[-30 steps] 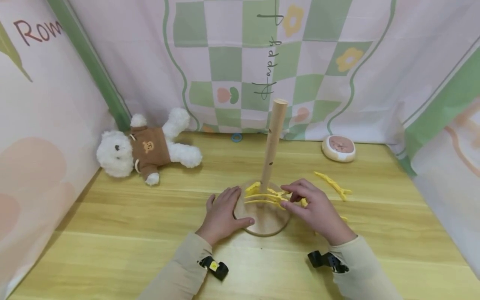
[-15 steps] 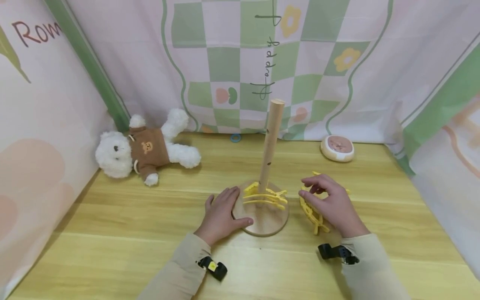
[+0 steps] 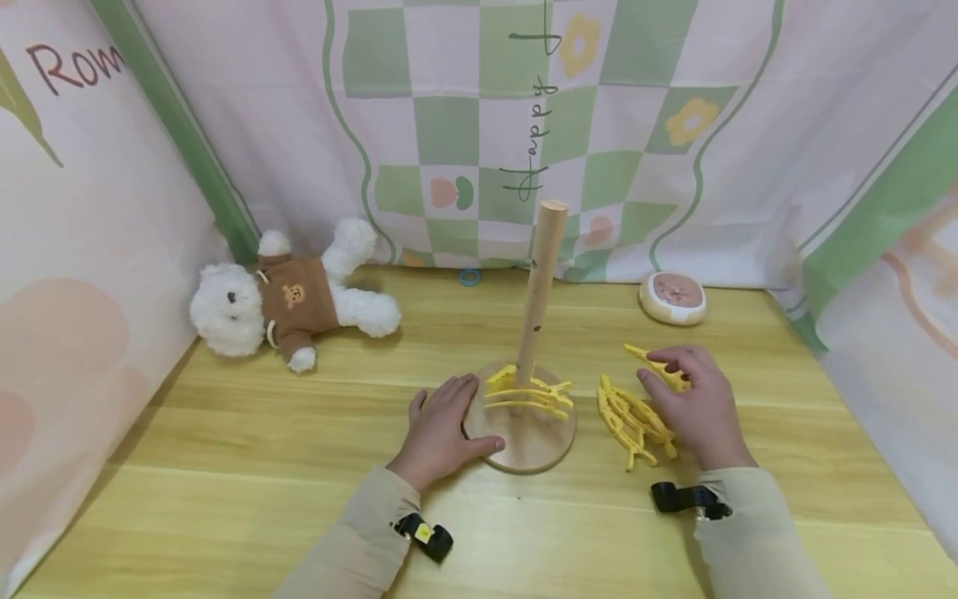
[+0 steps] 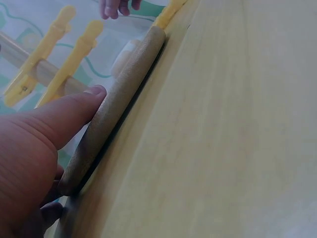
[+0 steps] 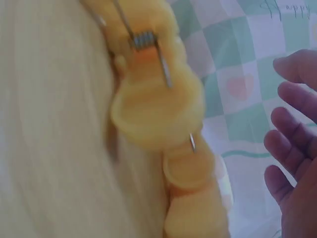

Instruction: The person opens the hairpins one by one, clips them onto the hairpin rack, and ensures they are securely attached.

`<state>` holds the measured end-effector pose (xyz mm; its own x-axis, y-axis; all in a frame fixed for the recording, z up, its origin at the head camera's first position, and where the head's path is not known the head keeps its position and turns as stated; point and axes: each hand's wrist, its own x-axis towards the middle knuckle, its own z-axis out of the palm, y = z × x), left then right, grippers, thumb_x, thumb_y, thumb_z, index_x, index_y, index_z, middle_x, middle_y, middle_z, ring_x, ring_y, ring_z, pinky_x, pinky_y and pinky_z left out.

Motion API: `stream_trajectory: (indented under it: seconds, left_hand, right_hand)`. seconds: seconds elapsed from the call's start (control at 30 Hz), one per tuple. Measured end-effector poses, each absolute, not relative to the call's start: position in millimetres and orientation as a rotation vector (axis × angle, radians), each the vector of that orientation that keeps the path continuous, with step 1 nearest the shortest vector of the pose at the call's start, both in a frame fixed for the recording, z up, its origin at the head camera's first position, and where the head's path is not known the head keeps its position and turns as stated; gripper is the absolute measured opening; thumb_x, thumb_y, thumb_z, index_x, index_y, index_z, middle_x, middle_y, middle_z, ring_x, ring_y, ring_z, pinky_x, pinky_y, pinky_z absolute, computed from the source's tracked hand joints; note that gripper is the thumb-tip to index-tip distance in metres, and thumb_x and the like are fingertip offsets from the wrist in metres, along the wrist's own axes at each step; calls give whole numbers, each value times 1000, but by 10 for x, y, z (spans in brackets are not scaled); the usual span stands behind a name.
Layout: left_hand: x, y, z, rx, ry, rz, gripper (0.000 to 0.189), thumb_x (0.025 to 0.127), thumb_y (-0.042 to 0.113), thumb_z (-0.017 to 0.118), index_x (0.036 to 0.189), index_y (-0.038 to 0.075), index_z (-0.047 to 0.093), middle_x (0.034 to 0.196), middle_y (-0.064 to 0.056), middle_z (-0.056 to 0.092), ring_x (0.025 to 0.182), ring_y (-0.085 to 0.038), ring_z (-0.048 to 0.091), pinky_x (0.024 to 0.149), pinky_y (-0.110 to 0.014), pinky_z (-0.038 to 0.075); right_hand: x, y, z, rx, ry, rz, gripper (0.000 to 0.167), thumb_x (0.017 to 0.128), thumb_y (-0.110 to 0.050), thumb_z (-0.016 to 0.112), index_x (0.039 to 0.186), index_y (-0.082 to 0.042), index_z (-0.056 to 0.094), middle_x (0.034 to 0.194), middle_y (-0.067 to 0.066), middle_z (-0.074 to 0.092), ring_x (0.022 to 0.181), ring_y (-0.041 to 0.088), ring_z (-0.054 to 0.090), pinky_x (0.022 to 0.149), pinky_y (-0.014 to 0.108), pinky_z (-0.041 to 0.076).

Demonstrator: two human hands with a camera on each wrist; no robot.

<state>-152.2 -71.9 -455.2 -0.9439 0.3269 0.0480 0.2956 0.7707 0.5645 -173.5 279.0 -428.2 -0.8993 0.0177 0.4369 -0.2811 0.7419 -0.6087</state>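
A wooden stand has a round base (image 3: 527, 449) and a thick post (image 3: 545, 266). Several yellow branch-shaped plastic clips (image 3: 557, 406) sit low around the post. My left hand (image 3: 440, 437) rests at the base's left rim, its thumb (image 4: 74, 111) lying on the top and its fingers along the edge. Right of the stand lies a cluster of yellow clips (image 3: 624, 416). Over its right side hovers my right hand (image 3: 699, 408), thumb and fingers apart, holding nothing. It partly hides another clip (image 3: 634, 350) behind. Close up, a yellow clip (image 5: 158, 106) shows a metal spring.
A white plush dog (image 3: 299, 291) in a brown shirt lies at the back left. A small blue ring (image 3: 469, 277) and a rounded white device (image 3: 674, 298) lie near the back edge of the wooden table (image 3: 262, 449). Printed curtains (image 3: 441, 125) enclose the table.
My right hand has moved right, away from the clips on the post, to above the loose yellow clips, and its fingers have spread. The left hand stays at the base.
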Motion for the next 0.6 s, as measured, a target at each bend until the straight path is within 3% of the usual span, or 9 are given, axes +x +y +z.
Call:
stream_trajectory:
  seconds: [0.1,0.3,0.47,0.6]
  left_hand:
    - [-1523,-718,-4554,513,2909,913,96,82,60,75,154,8,40,159,-7,39,148,-29,31,115,-64,12]
    - [-1524,-721,-4562,508,2907,917,95,81,60,75,154,8,40,159,-7,39,148,-30,31,114,-65,12]
    - [-1523,-722,-4575,504,2909,916,96,81,61,75,154,9,40,159,-7,39,148,-29,31,115,-64,12]
    - [-1523,-720,-4579,505,2910,914,96,81,61,75,154,9,40,159,-6,38,148,-29,31,115,-64,12]
  right_hand:
    - [-1746,2862,-4299,139,-2562,976,32,92,-22,74,116,-1,69,117,14,58,101,26,51,75,37,42]
    - [-1760,3078,-4338,-91,-2797,952,65,95,-38,68,139,6,50,133,33,44,110,48,47,83,59,43]
    - [-1763,3221,-4366,-160,-2934,972,80,93,-45,70,142,12,42,127,35,46,111,49,47,90,65,39]
    - [-1761,3282,-4359,-162,-3012,953,79,93,-45,69,139,14,44,126,37,49,111,51,49,92,66,39]
